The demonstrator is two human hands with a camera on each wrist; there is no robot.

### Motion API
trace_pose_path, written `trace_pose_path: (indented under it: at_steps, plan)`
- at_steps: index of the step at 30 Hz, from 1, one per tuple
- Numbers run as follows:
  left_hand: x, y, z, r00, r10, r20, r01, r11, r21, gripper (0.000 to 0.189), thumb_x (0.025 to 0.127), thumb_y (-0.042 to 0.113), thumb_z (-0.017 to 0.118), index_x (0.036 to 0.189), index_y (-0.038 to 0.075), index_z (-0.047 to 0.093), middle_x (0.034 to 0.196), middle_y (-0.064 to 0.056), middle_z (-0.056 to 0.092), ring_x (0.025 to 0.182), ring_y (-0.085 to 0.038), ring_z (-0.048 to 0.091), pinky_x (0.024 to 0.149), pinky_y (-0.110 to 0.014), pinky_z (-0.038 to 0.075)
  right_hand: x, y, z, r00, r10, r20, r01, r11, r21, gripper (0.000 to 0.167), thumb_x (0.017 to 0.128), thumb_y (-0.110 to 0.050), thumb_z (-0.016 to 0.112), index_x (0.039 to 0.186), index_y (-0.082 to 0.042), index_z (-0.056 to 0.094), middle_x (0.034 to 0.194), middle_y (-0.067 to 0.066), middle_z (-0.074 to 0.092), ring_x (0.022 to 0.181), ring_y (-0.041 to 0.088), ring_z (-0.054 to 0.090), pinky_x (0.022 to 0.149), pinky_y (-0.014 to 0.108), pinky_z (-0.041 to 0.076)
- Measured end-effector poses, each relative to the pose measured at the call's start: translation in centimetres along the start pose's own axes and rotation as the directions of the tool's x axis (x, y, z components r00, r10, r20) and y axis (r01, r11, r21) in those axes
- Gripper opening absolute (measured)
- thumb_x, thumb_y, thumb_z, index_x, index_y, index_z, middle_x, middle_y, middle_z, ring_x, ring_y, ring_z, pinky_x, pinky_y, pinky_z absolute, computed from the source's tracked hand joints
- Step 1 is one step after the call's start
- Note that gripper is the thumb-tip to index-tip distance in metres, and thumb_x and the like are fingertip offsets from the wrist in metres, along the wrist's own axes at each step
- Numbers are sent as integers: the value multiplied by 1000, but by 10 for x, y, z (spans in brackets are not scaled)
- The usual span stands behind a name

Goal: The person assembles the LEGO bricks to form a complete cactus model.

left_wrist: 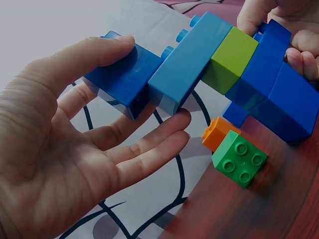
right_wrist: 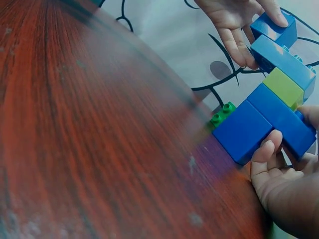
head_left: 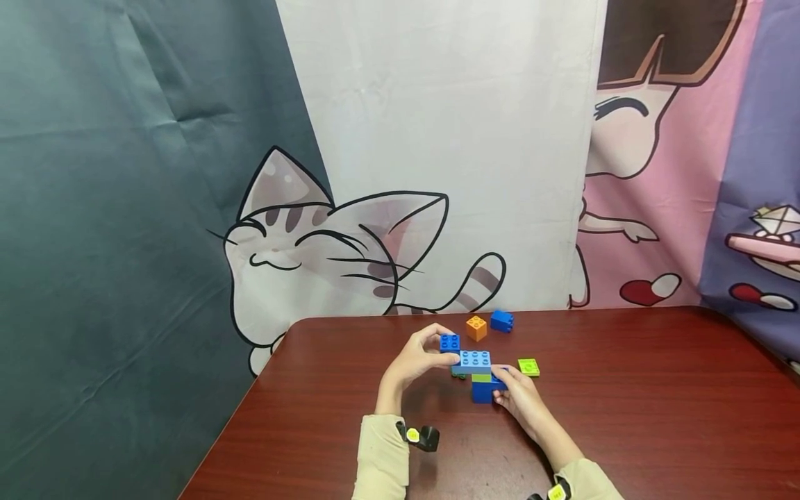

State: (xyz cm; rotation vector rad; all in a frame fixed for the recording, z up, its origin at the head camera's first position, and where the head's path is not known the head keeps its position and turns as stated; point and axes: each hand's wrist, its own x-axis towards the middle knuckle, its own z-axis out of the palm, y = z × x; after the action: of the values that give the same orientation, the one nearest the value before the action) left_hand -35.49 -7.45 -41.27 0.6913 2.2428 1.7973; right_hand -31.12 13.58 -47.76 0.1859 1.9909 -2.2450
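Observation:
My left hand [head_left: 412,361] pinches a blue brick [left_wrist: 119,69] between thumb and fingers, its other fingers spread below. That brick sits against the end of a light blue brick [head_left: 475,360]; whether they are joined I cannot tell. Under the light blue brick comes a lime green brick [left_wrist: 232,62], then a blue brick [right_wrist: 281,119] and another blue brick [right_wrist: 242,132], stacked in a stepped column. My right hand [head_left: 521,399] grips the upper of these two blue bricks at its right end. The whole assembly is held above the table.
On the brown table [head_left: 656,403], behind the hands, stand an orange brick [head_left: 476,328] and a loose blue brick [head_left: 502,321]. A flat lime piece [head_left: 528,367] lies beyond my right hand. A green brick [left_wrist: 239,159] is partly hidden behind the assembly. A printed cloth [head_left: 450,139] hangs behind the table.

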Motion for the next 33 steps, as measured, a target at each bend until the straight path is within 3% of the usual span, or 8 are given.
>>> trace_pose_path:
  at_steps: [8,14,20,24,28,33]
  plan:
    - [1,0,1,1000,-3,1,3,1000,10,32,87,10,71,117,5,59,107,-17,63,88,-15,62,83,-38,59,-3,0,0,999,-31,-43,29,999,-32,46,101,-29,51,130,6,47,93,-2,57,76,10,52,66,19,48]
    - [1,0,1,1000,2,-1,-2,1000,7,33,87,9,71,117,5,59,106,-18,63,87,-15,62,83,-39,59,-3,-2,-2,995,-72,-73,65,994,-90,45,100,-31,52,129,5,51,104,-1,60,84,6,54,71,21,50]
    - [0,0,0,1000,1,-12,-1,1000,15,32,87,10,71,116,5,60,104,-18,64,86,-16,63,83,-40,59,-3,-7,-8,984,-123,-130,101,981,-165,50,99,-35,55,129,4,54,107,-3,61,82,0,56,75,20,50]
    - [-1,1,0,1000,3,-17,-3,1000,18,32,87,10,71,116,5,59,104,-20,63,86,-17,63,82,-38,60,-5,-12,-14,970,-163,-182,121,968,-220,48,99,-35,54,128,3,55,110,3,63,86,1,54,74,21,50]
    - [-1,0,-1,1000,9,-14,-9,1000,19,32,87,10,71,117,5,59,106,-22,63,86,-16,63,83,-38,60,-4,-16,-24,951,-175,-254,125,972,-201,42,99,-32,54,123,2,58,95,-11,66,84,-1,56,73,19,50]
    - [0,0,0,1000,7,-16,-6,1000,21,32,87,10,71,117,6,59,106,-20,63,86,-16,63,82,-38,60,-2,-14,-37,925,-199,-325,145,972,-184,37,99,-29,54,120,1,60,82,-28,58,80,-5,57,71,16,49]
